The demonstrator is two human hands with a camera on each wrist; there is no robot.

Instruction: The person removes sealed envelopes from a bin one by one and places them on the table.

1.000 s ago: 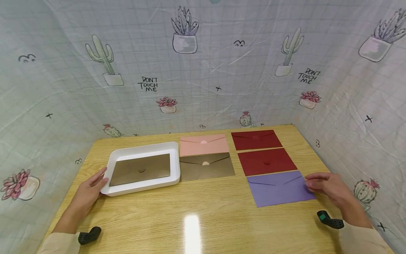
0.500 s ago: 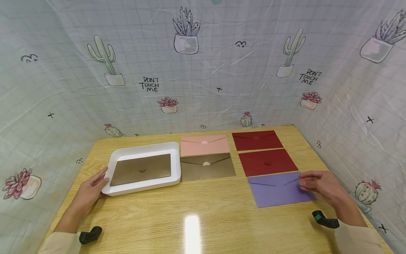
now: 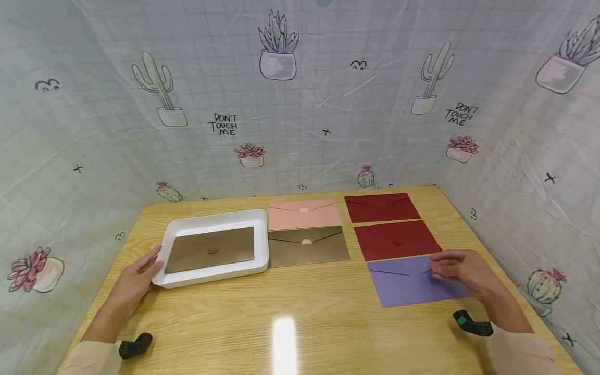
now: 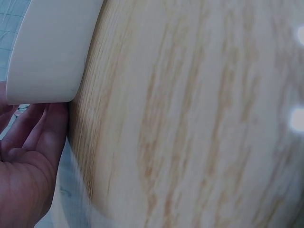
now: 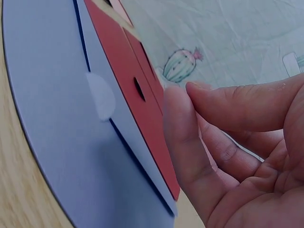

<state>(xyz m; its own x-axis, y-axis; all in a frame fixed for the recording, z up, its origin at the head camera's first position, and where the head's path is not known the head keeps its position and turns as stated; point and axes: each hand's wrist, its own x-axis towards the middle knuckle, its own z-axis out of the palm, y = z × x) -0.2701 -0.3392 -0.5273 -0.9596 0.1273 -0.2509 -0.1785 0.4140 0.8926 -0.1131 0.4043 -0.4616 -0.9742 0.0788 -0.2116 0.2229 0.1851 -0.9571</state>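
My left hand [image 3: 136, 278] grips the near-left corner of a white tray [image 3: 211, 276], thumb at the rim and fingers at the outer wall. In the left wrist view the fingers reach under the tray wall [image 4: 52, 52]. A brown envelope [image 3: 211, 249] lies inside the tray. Over the right part of a purple envelope [image 3: 398, 286] hovers my right hand [image 3: 461, 271]. Its thumb and forefinger tips meet, other fingers curled, with nothing visible between them. The right wrist view shows the purple envelope's flap with a pale half-round seal [image 5: 102, 97].
Two red envelopes [image 3: 397, 239] lie behind the purple one. A pink envelope [image 3: 304, 213] and a second brown envelope [image 3: 309, 252] lie right of the tray. A cactus-printed curtain [image 3: 300, 104] surrounds the wooden table [image 3: 225, 323].
My right hand has moved left over the purple envelope, from its right edge inward. The left hand keeps its place at the tray, and the envelopes lie as before.
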